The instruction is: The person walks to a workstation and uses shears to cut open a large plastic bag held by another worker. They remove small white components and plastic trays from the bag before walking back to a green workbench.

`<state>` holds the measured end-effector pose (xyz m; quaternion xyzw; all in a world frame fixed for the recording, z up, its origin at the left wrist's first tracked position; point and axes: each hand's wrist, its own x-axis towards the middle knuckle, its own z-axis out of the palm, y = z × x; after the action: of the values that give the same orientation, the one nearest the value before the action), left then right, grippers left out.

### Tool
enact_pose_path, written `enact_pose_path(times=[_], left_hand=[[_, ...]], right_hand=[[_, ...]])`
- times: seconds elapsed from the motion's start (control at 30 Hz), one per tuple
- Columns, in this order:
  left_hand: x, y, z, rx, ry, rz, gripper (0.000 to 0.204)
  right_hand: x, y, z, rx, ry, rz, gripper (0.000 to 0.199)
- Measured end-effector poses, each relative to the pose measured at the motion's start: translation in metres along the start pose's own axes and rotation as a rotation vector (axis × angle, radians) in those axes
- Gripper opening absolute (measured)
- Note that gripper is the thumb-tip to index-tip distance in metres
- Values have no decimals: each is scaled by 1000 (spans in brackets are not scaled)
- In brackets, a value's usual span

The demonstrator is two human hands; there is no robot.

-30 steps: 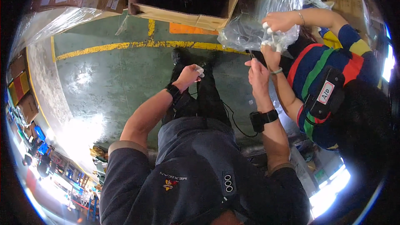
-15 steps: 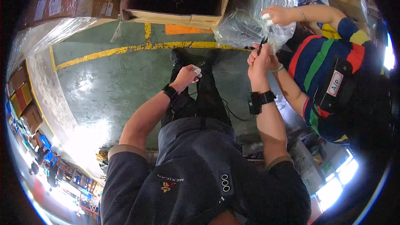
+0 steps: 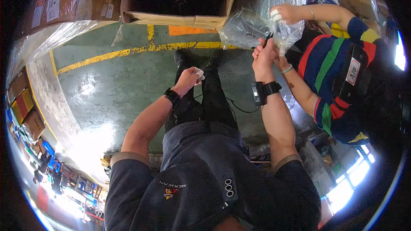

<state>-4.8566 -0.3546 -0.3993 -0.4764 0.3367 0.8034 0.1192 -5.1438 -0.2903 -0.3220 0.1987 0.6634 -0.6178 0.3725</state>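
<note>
Right fingers [image 3: 257, 53] clamped on a dark tool [image 3: 268, 39], left fingers [image 3: 196, 82] on a white scrap [image 3: 199, 73], we worked beside the box [image 3: 177, 20] at film [image 3: 244, 30] that looked light, slippery, best gripped where bunched.

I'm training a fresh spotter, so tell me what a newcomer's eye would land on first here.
First, the co-worker's bright striped shirt at the right. Next to it, the wearer's right hand holds a slim black tool near clear plastic, while the left hand holds something small and white over the legs. At top centre gapes a dark-filled open cardboard box.
</note>
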Motion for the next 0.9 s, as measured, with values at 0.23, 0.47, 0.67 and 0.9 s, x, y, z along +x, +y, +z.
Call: enact_pose_path(times=[0.23, 0.47, 0.67, 0.9], left_hand=[[2, 3, -3, 36, 19, -8, 19], [1, 9, -8, 24, 28, -35, 19], [-2, 9, -20, 47, 17, -19, 19], [0, 6, -28, 32, 11, -26, 18]], right_hand=[[4, 5, 8, -48, 100, -28, 43], [11, 10, 15, -44, 175, -55, 41], [18, 9, 10, -102, 108, -64, 40], [56, 32, 2, -242, 375, -451, 35]])
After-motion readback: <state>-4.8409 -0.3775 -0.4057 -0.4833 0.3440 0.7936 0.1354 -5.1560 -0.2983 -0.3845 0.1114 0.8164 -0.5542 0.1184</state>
